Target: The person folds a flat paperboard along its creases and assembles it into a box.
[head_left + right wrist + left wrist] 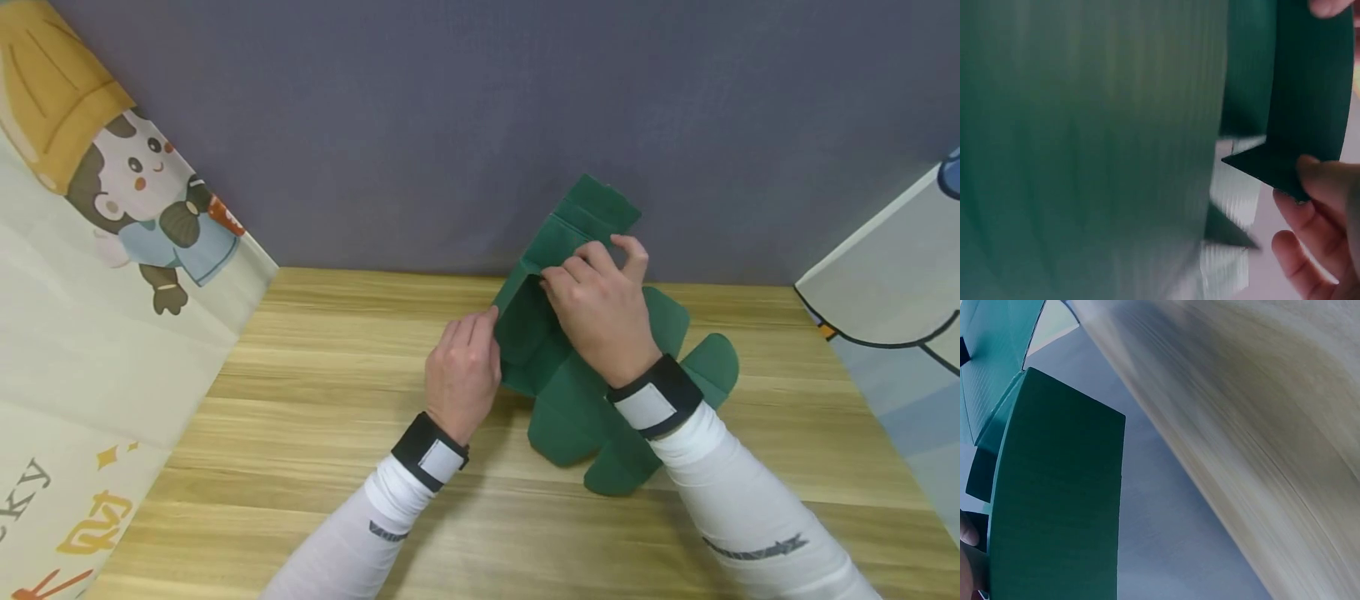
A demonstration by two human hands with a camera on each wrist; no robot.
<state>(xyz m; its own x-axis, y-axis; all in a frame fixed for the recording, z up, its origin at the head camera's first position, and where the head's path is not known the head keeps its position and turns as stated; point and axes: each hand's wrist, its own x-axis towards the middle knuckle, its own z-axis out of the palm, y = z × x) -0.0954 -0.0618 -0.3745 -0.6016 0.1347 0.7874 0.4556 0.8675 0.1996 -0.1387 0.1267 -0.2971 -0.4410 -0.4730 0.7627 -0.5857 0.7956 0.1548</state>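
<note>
A green cardboard box (573, 417), partly folded with several rounded flaps spread out, is held tilted over the table in the head view. My left hand (462, 367) grips the left edge of its long side panel. Higher on the box, my right hand (600, 304) pinches a part near the fold, its little finger raised. In the right wrist view, a thumb and finger pinch a small corner flap (1272, 165), and another fingertip touches the panel above. The left wrist view shows a long green side panel (1060, 487), with fingertips (967, 531) at the left edge.
The box is above a wood-grain table (315, 417). A grey-blue upright surface (375, 133) stands behind the table's back edge. Printed cartoon panels flank it, one at left (172, 375) and one at right (892, 292).
</note>
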